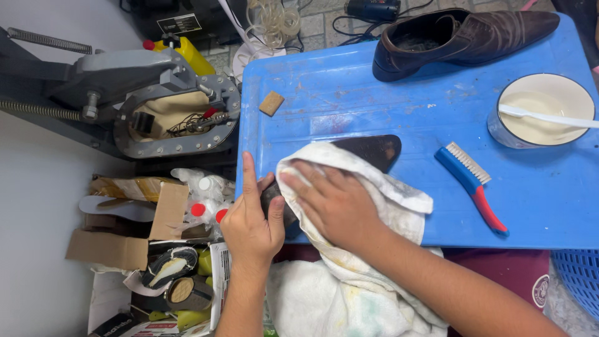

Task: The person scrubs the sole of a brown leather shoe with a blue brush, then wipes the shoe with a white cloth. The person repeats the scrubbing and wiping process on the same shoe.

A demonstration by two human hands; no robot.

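At the desk's [349,93] near left corner, the left hand [249,224] has its fingers clenched around the heel of a dark shoe [374,150], while the right hand [334,200] presses a white cloth [399,196] flat over it. A blue brush [471,178] lies right; a bowl [540,112] and brown shoe [462,37] sit along the far edge.
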